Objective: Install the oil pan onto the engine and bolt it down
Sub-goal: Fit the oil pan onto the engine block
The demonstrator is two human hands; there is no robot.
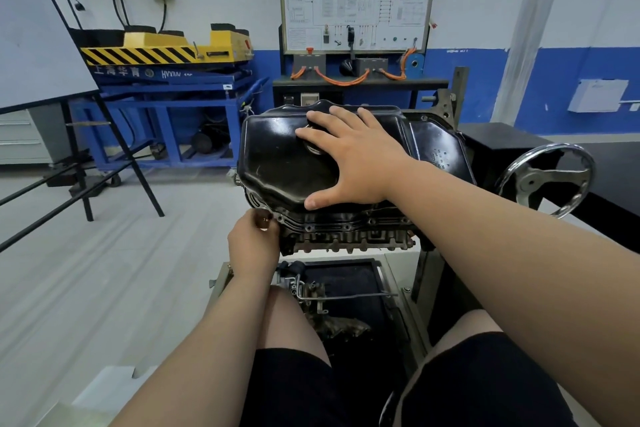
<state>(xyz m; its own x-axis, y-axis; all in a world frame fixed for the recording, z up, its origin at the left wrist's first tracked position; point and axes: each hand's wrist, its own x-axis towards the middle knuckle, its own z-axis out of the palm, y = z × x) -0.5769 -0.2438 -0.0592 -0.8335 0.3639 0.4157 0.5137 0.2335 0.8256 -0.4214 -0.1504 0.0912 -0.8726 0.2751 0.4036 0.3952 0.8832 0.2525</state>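
Currently oil pan (277, 156) is seated on engine (346, 239), held down by spread right hand (349, 156). At pan's 7 o'clock corner left hand (252, 246) is curled; contents cannot be told. Near flange holes (329, 227) look empty, bolting judged outstanding.

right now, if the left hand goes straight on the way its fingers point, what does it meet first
Likely the oil pan flange at its near left corner. The left hand, pinching a small dark piece, points up at that edge and looks almost on it; depth is unclear.
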